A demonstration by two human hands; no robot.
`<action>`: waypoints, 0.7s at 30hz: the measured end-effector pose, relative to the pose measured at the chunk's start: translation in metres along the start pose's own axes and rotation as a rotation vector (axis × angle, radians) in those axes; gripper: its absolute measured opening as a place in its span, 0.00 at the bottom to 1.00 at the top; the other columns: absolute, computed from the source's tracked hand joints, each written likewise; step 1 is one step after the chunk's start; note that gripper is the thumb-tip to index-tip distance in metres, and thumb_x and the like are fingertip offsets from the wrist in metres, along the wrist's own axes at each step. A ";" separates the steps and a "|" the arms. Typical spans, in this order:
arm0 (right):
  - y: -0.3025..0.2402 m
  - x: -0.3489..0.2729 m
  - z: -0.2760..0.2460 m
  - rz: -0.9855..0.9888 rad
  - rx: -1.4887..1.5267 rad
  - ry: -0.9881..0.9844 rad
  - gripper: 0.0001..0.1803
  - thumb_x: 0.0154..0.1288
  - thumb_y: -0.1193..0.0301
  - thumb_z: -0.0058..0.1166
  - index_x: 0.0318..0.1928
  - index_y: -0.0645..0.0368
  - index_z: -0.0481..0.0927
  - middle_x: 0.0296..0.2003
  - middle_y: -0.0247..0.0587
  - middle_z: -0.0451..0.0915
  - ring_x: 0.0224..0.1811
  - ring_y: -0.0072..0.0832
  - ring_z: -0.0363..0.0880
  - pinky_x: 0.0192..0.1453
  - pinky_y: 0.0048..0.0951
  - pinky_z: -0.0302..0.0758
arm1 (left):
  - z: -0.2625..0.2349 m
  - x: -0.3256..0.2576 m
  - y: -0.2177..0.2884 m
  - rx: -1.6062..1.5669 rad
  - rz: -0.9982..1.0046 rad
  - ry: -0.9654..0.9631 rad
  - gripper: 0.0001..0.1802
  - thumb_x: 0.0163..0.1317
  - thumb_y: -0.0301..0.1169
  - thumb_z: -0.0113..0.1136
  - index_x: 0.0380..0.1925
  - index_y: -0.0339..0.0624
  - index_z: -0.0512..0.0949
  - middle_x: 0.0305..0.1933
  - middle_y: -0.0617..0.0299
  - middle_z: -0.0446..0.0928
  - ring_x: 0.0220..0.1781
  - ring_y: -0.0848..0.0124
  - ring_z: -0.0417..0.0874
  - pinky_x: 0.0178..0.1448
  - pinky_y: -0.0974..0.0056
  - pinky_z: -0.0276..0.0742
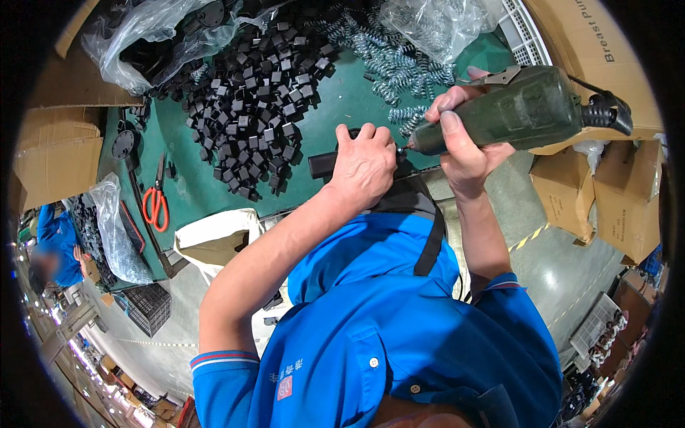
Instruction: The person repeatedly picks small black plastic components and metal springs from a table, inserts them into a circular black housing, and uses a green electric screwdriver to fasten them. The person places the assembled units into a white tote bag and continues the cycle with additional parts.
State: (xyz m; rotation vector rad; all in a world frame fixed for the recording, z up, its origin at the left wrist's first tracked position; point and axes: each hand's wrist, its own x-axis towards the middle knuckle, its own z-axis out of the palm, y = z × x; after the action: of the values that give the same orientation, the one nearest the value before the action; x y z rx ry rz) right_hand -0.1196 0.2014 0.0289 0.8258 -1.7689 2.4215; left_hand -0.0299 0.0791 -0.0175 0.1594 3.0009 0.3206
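My right hand [467, 146] is wrapped round a dark green electric screwdriver [524, 107], held almost level with its cable end to the right. Its tip points left and meets the side of a black plastic part [322, 166] by my left fingers. My left hand [364, 164] is closed over that part at the table's near edge and hides most of it, so its full shape cannot be made out. Beyond my left hand lies a large heap of small black block-shaped parts [250, 100]. Loose metal coil springs [410, 68] are piled past the screwdriver.
On the green table [189, 192] lie orange-handled scissors [156, 203] at the left. Clear plastic bags [135, 43] sit at the back. Cardboard boxes [61, 150] stand left, with more boxes [606, 192] right. A black crate [146, 308] is on the floor. Another person [61, 239] works far left.
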 end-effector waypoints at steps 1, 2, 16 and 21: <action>0.003 -0.002 -0.002 0.018 -0.048 -0.028 0.30 0.55 0.83 0.55 0.59 0.71 0.64 0.34 0.44 0.76 0.34 0.29 0.77 0.41 0.31 0.77 | 0.001 0.000 0.000 0.001 0.002 0.007 0.14 0.51 0.39 0.66 0.35 0.45 0.79 0.39 0.63 0.72 0.50 0.64 0.73 0.51 0.47 0.63; 0.005 -0.004 -0.001 0.035 -0.097 -0.056 0.30 0.54 0.83 0.56 0.59 0.71 0.64 0.34 0.43 0.77 0.34 0.28 0.77 0.42 0.31 0.77 | 0.002 -0.001 -0.001 0.011 0.001 0.025 0.14 0.50 0.39 0.66 0.35 0.45 0.80 0.39 0.63 0.72 0.50 0.64 0.73 0.51 0.47 0.62; -0.001 -0.002 -0.026 0.072 0.157 0.071 0.31 0.55 0.79 0.54 0.60 0.73 0.64 0.35 0.47 0.76 0.32 0.33 0.76 0.39 0.35 0.77 | -0.001 -0.002 -0.001 -0.059 0.002 0.029 0.19 0.50 0.39 0.67 0.42 0.43 0.79 0.41 0.62 0.72 0.51 0.64 0.73 0.53 0.48 0.62; 0.004 -0.025 -0.023 0.129 0.277 0.089 0.34 0.54 0.77 0.57 0.62 0.72 0.62 0.34 0.47 0.76 0.33 0.33 0.76 0.40 0.35 0.77 | -0.001 -0.002 0.001 -0.078 -0.023 0.034 0.22 0.50 0.38 0.68 0.46 0.42 0.79 0.43 0.60 0.72 0.52 0.61 0.73 0.56 0.47 0.61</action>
State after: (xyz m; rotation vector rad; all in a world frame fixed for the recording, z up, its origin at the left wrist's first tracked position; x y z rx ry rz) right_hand -0.1083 0.2276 0.0099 0.6253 -1.5230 2.7830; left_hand -0.0279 0.0799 -0.0162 0.1134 3.0154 0.4413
